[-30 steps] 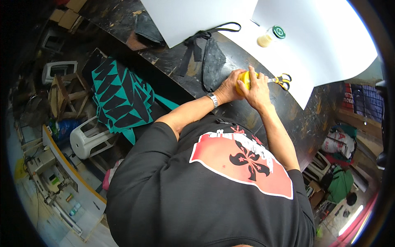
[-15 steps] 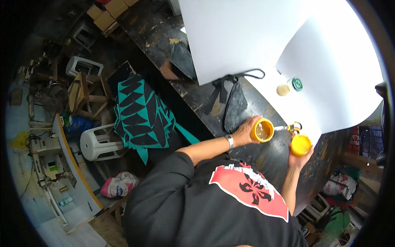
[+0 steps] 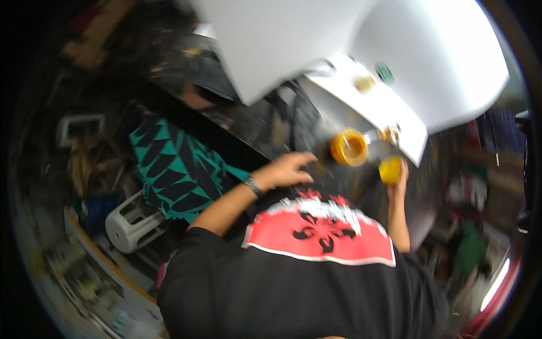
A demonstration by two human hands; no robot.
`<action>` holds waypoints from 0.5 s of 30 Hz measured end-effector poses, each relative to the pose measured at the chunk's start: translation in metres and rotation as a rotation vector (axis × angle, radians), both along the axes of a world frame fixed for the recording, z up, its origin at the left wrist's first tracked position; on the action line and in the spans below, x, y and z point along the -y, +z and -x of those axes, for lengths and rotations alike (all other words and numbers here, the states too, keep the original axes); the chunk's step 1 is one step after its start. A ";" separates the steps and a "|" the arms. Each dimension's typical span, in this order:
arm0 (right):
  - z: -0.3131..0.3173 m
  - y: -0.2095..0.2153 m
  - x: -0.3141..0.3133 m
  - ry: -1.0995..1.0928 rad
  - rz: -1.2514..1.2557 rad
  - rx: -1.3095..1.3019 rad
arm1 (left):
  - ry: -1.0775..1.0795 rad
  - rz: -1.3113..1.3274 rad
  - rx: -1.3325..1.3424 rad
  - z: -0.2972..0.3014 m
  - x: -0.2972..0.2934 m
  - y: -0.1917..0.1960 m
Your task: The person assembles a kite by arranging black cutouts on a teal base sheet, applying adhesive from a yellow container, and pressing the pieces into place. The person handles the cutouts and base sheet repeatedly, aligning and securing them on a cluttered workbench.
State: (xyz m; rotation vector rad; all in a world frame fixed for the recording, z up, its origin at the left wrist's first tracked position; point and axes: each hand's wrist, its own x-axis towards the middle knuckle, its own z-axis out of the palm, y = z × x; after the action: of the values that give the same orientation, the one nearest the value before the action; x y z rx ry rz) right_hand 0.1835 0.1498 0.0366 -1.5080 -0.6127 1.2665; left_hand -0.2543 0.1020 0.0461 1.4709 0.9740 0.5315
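Note:
My left hand [image 3: 288, 169] is empty, its fingers spread over the dark table, to the left of an open yellow jar [image 3: 337, 149]. The jar stands on the table, and its inside looks brownish. In my right hand [image 3: 401, 179] is a round yellow lid [image 3: 389, 170], gripped at its right edge. Between jar and lid, a little farther off, lies a tool with orange and black handles [image 3: 390, 134], blurred. A black strapped piece [image 3: 305, 116] rests on the table beyond my left hand.
Large white sheets [image 3: 288, 39] curve up over the far table. Beside them are a small pale round thing [image 3: 365, 84] and a green-topped container [image 3: 384, 73]. At the left hang or lie stacked teal-and-black cut pieces [image 3: 175, 169], near a white stool [image 3: 131, 223].
My left hand has let go of the yellow jar and drawn back to the left. My right hand still holds the lid. The whole view has shifted and blurred.

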 end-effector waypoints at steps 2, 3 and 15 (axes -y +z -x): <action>-0.003 -0.003 0.003 -0.074 0.011 -0.104 | 0.075 0.119 0.099 0.019 0.012 -0.004; -0.003 -0.007 0.004 -0.133 0.025 -0.144 | 0.143 0.252 0.114 0.025 0.017 -0.004; 0.013 0.003 0.026 -0.236 0.143 1.087 | 0.003 0.323 0.463 0.007 -0.038 0.068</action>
State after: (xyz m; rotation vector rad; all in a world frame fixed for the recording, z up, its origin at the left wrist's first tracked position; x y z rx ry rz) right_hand 0.1707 0.1242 0.0397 -2.2767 -0.9852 0.2169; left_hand -0.2611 0.1398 0.1139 0.9972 0.6571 0.6478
